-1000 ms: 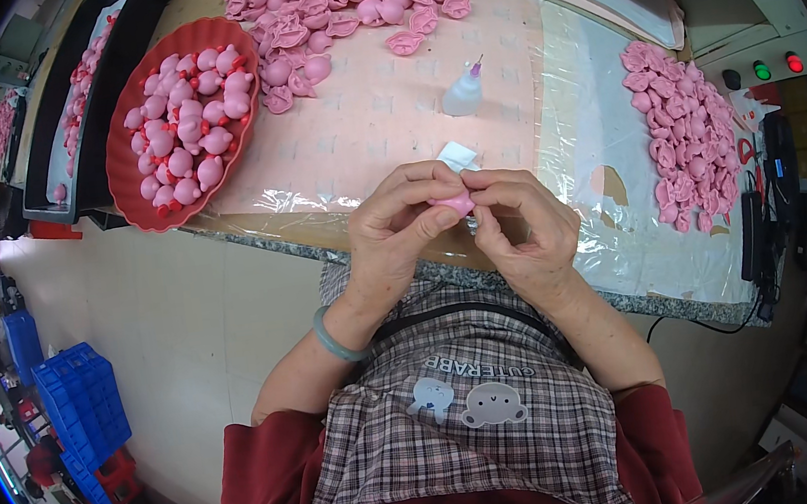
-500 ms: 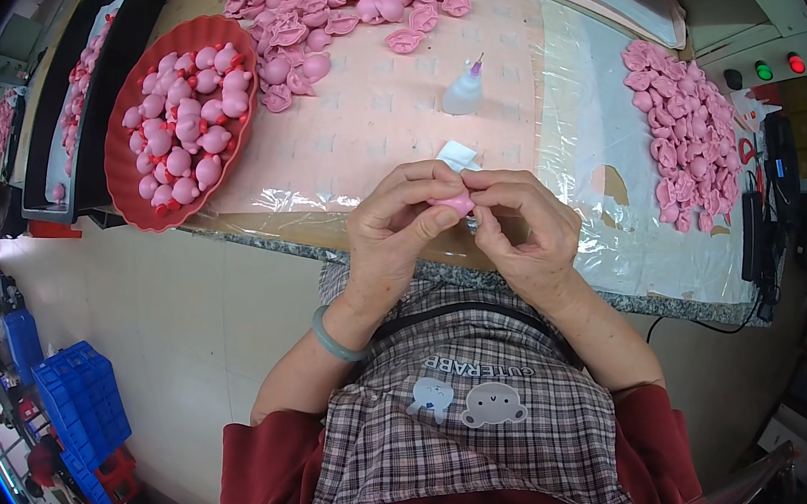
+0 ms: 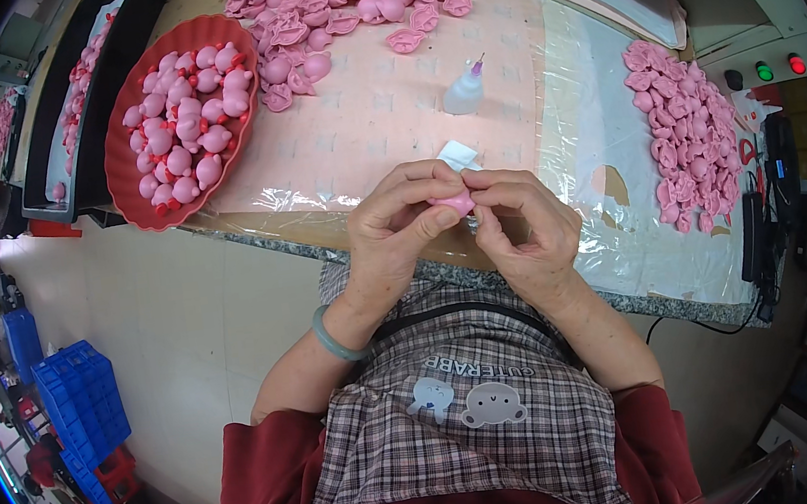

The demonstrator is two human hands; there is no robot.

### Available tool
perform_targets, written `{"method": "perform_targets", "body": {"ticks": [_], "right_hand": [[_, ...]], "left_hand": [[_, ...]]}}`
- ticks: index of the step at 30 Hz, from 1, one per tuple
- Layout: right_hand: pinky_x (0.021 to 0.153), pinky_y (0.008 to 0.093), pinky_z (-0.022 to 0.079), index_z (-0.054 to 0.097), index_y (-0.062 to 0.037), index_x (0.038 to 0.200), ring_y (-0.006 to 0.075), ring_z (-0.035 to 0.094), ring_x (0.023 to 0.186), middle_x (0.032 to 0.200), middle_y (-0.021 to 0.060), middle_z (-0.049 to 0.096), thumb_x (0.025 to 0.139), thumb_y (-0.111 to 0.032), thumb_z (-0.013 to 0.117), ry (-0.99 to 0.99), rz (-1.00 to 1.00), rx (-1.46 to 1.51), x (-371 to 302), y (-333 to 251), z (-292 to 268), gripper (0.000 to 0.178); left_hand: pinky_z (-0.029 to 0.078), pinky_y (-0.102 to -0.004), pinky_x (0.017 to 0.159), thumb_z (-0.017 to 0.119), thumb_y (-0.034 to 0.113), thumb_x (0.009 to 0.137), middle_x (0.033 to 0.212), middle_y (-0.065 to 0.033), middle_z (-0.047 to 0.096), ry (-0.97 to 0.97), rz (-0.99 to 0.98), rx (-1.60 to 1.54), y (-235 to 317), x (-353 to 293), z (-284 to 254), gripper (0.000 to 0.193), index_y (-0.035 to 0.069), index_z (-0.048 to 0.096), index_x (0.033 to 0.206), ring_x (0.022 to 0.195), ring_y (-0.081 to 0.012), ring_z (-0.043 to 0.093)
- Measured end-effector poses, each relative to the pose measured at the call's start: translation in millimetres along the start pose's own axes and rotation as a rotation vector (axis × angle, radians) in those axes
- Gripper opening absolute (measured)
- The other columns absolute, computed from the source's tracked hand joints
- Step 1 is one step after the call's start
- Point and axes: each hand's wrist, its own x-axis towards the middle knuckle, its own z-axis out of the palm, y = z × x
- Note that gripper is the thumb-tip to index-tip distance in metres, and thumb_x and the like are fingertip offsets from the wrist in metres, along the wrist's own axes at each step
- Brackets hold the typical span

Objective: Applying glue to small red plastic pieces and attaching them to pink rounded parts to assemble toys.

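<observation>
Pinching one small smooth pink piece (image 3: pixel 458 205), left hand (image 3: pixel 400 210) and right hand (image 3: pixel 528 222) appear midway through it; ruffled pink pieces (image 3: pixel 303 7) lie heaped, untouched.

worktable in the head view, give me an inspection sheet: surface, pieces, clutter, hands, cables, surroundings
Surface: worktable under pink sheeting and clear film; brown patch right of the hands.
Pieces: pink piece in hand; red bowl of pink-and-red pieces, left; far pink heap; right pink heap.
Clutter: squeeze bottle, upright; white square.
Hands: left hand pinches the pink piece; right hand at it, grip partly hidden.
Cables: black cable along the right edge.
Surroundings: blue crate, left; button panel, upper right.
</observation>
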Motion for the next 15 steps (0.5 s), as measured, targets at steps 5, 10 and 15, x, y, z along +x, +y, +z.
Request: {"method": "perform_targets", "body": {"ticks": [5,10,15], "right_hand": [[0.065,0.0278,0.056,0.064,-0.0007,0.091,0.0227,0.071,0.081,0.1,0.0149,0.071,0.076,0.006,0.07,0.002,0.007,0.043,-0.3,-0.4,1.1,0.017],[0.065,0.0278,0.056,0.064,-0.0002,0.09,0.0227,0.071,0.081,0.101,0.0156,0.071,0.077,0.006,0.07,-0.004,0.045,0.06,-2.3,0.3,2.0,0.016],[0.064,0.0279,0.057,0.063,0.0002,0.089,0.0229,0.072,0.081,0.101,0.016,0.071,0.076,0.006,0.07,-0.024,0.041,0.046,-2.8,1.4,0.6,0.015]], "left_hand": [[0.051,-0.0307,0.093,0.068,-0.003,0.085,0.117,-0.0121,0.056,0.006,0.026,0.004,-0.5,-1.4,0.7,0.022,0.0,0.068,0.107,0.105,-0.0188,0.059],[0.052,-0.0291,0.091,0.068,-0.003,0.085,0.116,-0.0118,0.056,-0.01,0.068,0.057,-0.8,-1.0,2.1,0.021,-0.001,0.068,0.107,0.103,-0.0185,0.06],[0.052,-0.0284,0.09,0.068,-0.004,0.085,0.116,-0.0119,0.057,-0.004,0.061,0.102,-1.1,-2.2,1.0,0.022,-0.001,0.068,0.107,0.101,-0.018,0.061]]}}
